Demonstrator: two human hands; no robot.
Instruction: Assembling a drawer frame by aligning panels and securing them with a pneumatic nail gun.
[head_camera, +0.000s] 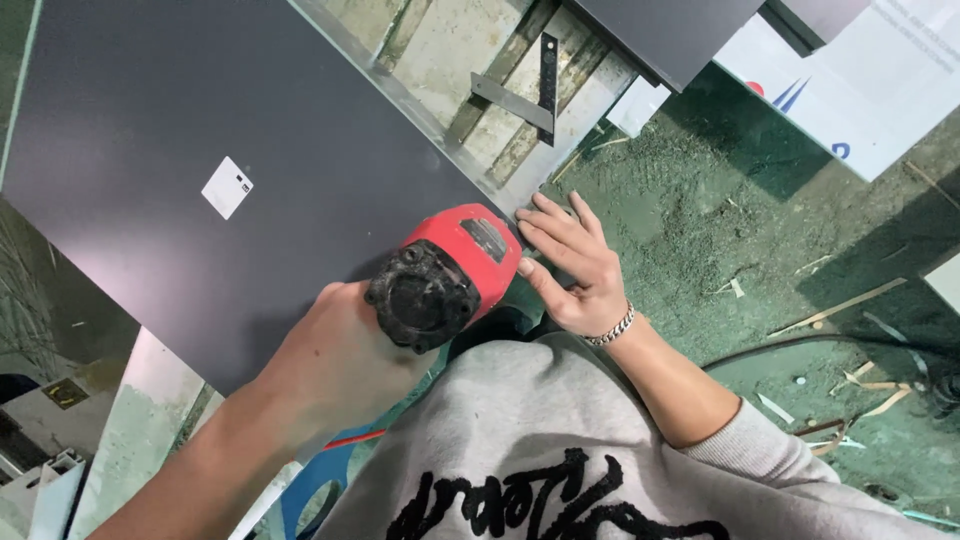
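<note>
My left hand (335, 355) grips a red and black power drill (445, 275) held against the near edge of a large dark grey panel (200, 130). My right hand (570, 265) lies flat with fingers together on the panel's corner, just right of the drill's head. A chain bracelet sits on that wrist. The drill's tip is hidden behind its body. A small white label (227, 187) is stuck on the panel's face.
A metal try square (530, 95) lies on pale boards beyond the panel. The green floor (740, 200) is strewn with sawdust and wood slivers. A white printed sheet (880, 80) lies at the top right, a black cable (800, 345) at the right.
</note>
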